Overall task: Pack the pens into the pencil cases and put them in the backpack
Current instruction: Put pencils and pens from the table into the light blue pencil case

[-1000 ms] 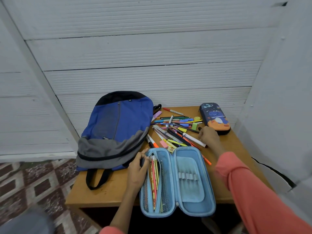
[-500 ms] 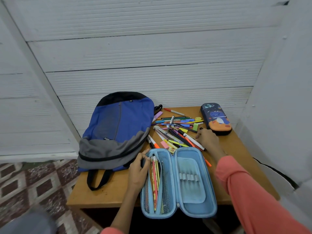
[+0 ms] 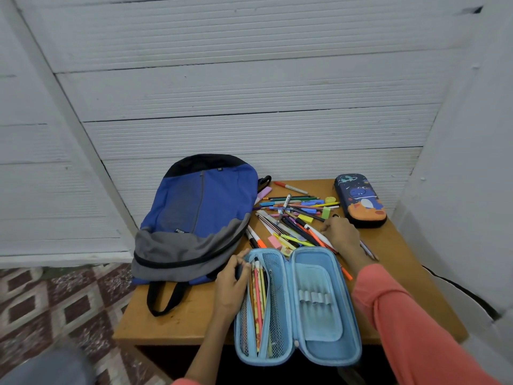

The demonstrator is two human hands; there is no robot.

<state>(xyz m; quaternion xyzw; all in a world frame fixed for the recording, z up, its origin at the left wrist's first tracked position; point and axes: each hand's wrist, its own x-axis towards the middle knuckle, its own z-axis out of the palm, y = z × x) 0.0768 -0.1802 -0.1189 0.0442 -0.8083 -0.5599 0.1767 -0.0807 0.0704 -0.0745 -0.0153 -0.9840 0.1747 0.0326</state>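
An open light-blue pencil case lies at the table's near edge, with several pencils in its left mesh pocket. My left hand grips the case's top-left rim. A loose pile of pens, markers and erasers is spread behind the case. My right hand rests at the pile's right side with its fingers curled round a pen whose end sticks out to the right. A shut dark pencil case with a dinosaur print lies at the far right. A blue and grey backpack lies flat on the left.
The small wooden table stands against a white panelled wall. A white wall closes in on the right. A patterned tile floor shows at the left. The backpack's black strap hangs toward the near edge.
My right hand has drawn slightly back and right from the pile, and a pen now shows in its grip. My left hand stays on the case's rim.
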